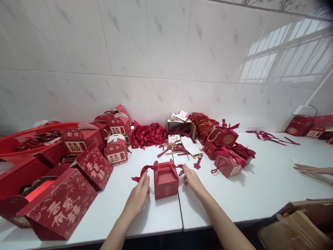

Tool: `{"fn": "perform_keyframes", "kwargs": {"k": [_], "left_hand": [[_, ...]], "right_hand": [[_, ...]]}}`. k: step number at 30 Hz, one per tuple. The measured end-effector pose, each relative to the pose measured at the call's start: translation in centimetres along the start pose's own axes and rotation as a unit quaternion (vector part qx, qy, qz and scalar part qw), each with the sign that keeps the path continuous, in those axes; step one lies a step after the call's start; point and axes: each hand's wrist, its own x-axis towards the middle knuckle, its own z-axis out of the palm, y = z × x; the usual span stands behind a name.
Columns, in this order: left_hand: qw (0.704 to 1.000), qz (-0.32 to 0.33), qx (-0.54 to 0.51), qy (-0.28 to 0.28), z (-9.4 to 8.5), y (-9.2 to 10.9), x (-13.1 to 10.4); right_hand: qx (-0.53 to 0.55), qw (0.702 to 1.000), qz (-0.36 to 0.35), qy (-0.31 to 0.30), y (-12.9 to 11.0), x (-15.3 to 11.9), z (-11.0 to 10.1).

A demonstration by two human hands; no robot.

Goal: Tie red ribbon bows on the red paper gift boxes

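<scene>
A small red gift box (pixel 166 185) stands upright on the white table, its top flaps rising to two rounded ends. Through those ends runs a dark red ribbon (pixel 148 168). My left hand (pixel 139 192) is beside the box's left side, thumb and fingers pinching the ribbon, whose loose tail hangs out leftward. On the right, my right hand (pixel 191 180) has closed fingers on the ribbon's other end, close to the box. Behind the box lie several flat ribbon strips and tags (pixel 177 150).
Large red boxes (pixel 70 205) and a red basket (pixel 15 139) crowd the left. A ribbon heap (pixel 149 134) lies by the wall. Ribboned boxes (pixel 229 165) are stacked right of centre. Another person's hand (pixel 309 169) rests at far right, above a cardboard box (pixel 296 231).
</scene>
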Motion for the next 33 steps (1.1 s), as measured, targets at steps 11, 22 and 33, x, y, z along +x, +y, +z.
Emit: {"fn": "perform_keyframes", "kwargs": {"k": [11, 22, 33], "left_hand": [[0.907, -0.037, -0.413, 0.071, -0.6, 3.3, 2.9], [0.936, 0.155, -0.297, 0.11, -2.6, 9.4, 5.7], [0.941, 0.224, -0.249, 0.053, -1.9, 13.9, 5.7]], "right_hand": [[0.267, 0.956, -0.034, 0.117, -1.9, 2.1, -0.1], [0.104, 0.967, -0.198, 0.121, -9.1, 2.5, -1.3], [0.037, 0.954, -0.293, 0.048, -14.0, 3.1, 1.1]]}}
